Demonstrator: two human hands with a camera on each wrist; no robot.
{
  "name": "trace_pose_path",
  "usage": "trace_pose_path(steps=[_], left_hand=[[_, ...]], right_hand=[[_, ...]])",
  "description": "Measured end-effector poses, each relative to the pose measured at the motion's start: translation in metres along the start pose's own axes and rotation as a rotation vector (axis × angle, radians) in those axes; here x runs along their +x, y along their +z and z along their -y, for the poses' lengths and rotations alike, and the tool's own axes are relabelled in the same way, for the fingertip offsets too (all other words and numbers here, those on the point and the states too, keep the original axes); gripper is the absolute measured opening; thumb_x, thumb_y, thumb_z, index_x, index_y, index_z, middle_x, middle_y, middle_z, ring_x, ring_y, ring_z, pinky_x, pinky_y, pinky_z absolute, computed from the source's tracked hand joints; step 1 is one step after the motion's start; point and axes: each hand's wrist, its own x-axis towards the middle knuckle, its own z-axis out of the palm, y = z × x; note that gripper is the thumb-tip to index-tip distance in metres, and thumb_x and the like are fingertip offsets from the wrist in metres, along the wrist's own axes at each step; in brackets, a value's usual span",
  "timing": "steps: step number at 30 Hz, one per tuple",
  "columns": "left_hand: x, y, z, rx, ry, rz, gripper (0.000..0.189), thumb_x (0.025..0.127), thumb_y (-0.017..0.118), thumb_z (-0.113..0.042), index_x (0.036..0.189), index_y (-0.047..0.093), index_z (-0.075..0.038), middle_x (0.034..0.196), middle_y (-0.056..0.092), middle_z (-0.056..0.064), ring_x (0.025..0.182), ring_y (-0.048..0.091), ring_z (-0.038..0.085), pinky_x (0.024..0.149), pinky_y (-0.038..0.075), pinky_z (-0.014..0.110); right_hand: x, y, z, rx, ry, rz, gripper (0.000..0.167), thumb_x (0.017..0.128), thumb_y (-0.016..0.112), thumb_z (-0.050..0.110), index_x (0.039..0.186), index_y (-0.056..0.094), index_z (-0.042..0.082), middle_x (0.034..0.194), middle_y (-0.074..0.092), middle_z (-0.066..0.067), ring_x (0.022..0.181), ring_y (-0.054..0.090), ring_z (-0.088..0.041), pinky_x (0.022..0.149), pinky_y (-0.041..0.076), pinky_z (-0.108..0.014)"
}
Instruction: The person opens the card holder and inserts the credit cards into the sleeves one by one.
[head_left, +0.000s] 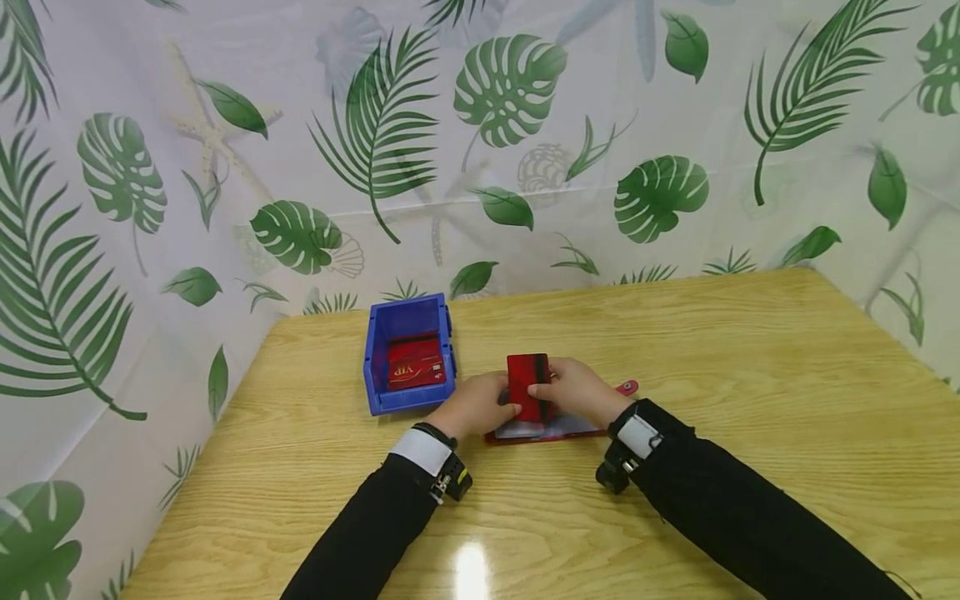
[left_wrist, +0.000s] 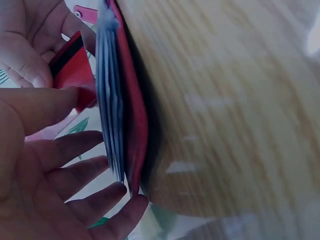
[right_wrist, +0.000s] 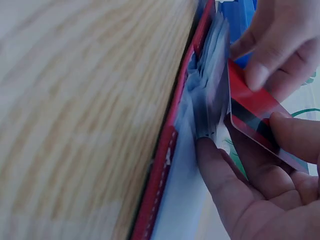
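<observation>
A red card (head_left: pixel 525 375) with a black stripe stands above an open red card holder (left_wrist: pixel 140 125) on the table. My right hand (head_left: pixel 583 392) pinches the card by its striped side, thumb on the face and fingers behind. On the card's other side, my left hand (head_left: pixel 474 405) holds it with the thumb pressed on its lower part. The left hand's other fingers lie spread by the holder's edge in the left wrist view. Clear plastic sleeves (right_wrist: pixel 210 70) fan up from the holder beside the card. Whether the card's lower edge is inside a sleeve, I cannot tell.
A blue bin (head_left: pixel 409 402) stands to the left of the hands, with red VIP cards (head_left: pixel 416 371) inside. The holder's snap strap (head_left: pixel 628 387) sticks out at right. Behind the wooden table (head_left: pixel 720 350) hangs a leaf-print cloth (head_left: pixel 570 208).
</observation>
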Motion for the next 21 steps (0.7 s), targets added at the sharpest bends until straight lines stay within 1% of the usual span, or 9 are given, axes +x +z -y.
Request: trace_pose_path(steps=[2, 4, 6, 7, 11, 13, 16, 19, 21], left_hand=[[0.0, 0.0, 0.0, 0.034, 0.018, 0.023, 0.027, 0.09, 0.07, -0.024, 0.109, 0.066, -0.007, 0.097, 0.066, 0.001, 0.086, 0.059, 0.014, 0.08, 0.048, 0.031], [0.0, -0.001, -0.001, 0.067, 0.017, 0.03, 0.03, 0.088, 0.072, -0.027, 0.109, 0.067, -0.007, 0.1, 0.067, 0.001, 0.088, 0.06, 0.014, 0.081, 0.048, 0.031], [0.0, -0.001, -0.002, 0.101, 0.005, 0.038, 0.035, 0.087, 0.074, -0.03, 0.112, 0.069, -0.006, 0.108, 0.067, 0.004, 0.096, 0.061, 0.016, 0.086, 0.048, 0.031], [-0.002, -0.005, -0.008, 0.11, -0.021, 0.055, 0.037, 0.087, 0.074, -0.029, 0.116, 0.068, -0.005, 0.114, 0.066, 0.006, 0.102, 0.061, 0.018, 0.09, 0.048, 0.032], [0.0, -0.005, -0.01, 0.184, -0.041, 0.078, 0.051, 0.088, 0.072, -0.036, 0.128, 0.064, -0.006, 0.131, 0.058, 0.01, 0.118, 0.056, 0.024, 0.1, 0.044, 0.037], [0.0, -0.005, -0.012, 0.223, -0.033, 0.089, 0.058, 0.086, 0.072, -0.042, 0.13, 0.062, -0.007, 0.134, 0.056, 0.011, 0.118, 0.057, 0.026, 0.099, 0.045, 0.037], [0.001, -0.003, -0.015, 0.27, -0.018, 0.104, 0.067, 0.08, 0.074, -0.053, 0.128, 0.064, -0.007, 0.137, 0.055, 0.011, 0.117, 0.058, 0.028, 0.097, 0.047, 0.037], [0.002, -0.001, -0.017, 0.281, -0.018, 0.105, 0.072, 0.074, 0.078, -0.058, 0.123, 0.067, -0.007, 0.138, 0.055, 0.01, 0.117, 0.058, 0.028, 0.097, 0.047, 0.037], [0.003, 0.001, -0.017, 0.276, -0.022, 0.098, 0.07, 0.072, 0.079, -0.057, 0.121, 0.068, -0.007, 0.137, 0.056, 0.01, 0.117, 0.058, 0.027, 0.097, 0.047, 0.036]], right_hand=[[0.0, 0.0, 0.0, 0.043, 0.014, 0.003, 0.042, 0.098, 0.056, 0.007, 0.136, 0.048, -0.008, 0.123, 0.06, -0.026, 0.11, 0.062, -0.034, 0.087, 0.053, -0.041], [-0.001, -0.001, 0.0, 0.057, 0.02, 0.002, 0.042, 0.098, 0.055, 0.007, 0.137, 0.047, -0.008, 0.125, 0.058, -0.026, 0.111, 0.06, -0.035, 0.088, 0.052, -0.042], [-0.001, -0.002, -0.001, 0.052, 0.024, -0.002, 0.041, 0.098, 0.056, 0.008, 0.137, 0.048, -0.006, 0.125, 0.059, -0.025, 0.111, 0.06, -0.034, 0.088, 0.052, -0.041], [-0.001, -0.004, -0.002, 0.045, 0.028, -0.004, 0.041, 0.098, 0.056, 0.009, 0.136, 0.049, -0.006, 0.125, 0.059, -0.025, 0.11, 0.06, -0.034, 0.087, 0.052, -0.041], [-0.003, -0.011, -0.009, 0.068, 0.063, -0.007, 0.04, 0.099, 0.056, 0.013, 0.135, 0.051, -0.005, 0.121, 0.061, -0.023, 0.101, 0.061, -0.029, 0.078, 0.054, -0.037], [-0.002, -0.015, -0.013, 0.127, 0.086, -0.013, 0.041, 0.1, 0.054, 0.013, 0.136, 0.048, -0.006, 0.121, 0.06, -0.023, 0.098, 0.06, -0.027, 0.076, 0.055, -0.036], [0.0, -0.02, -0.019, 0.202, 0.104, -0.019, 0.042, 0.101, 0.051, 0.012, 0.138, 0.044, -0.007, 0.123, 0.057, -0.025, 0.099, 0.06, -0.028, 0.074, 0.057, -0.036], [0.001, -0.024, -0.022, 0.224, 0.116, -0.036, 0.042, 0.102, 0.049, 0.011, 0.139, 0.042, -0.007, 0.125, 0.055, -0.026, 0.099, 0.06, -0.029, 0.074, 0.057, -0.036], [0.001, -0.026, -0.023, 0.221, 0.126, -0.045, 0.042, 0.102, 0.049, 0.011, 0.139, 0.042, -0.007, 0.126, 0.055, -0.026, 0.099, 0.06, -0.028, 0.074, 0.057, -0.036]])
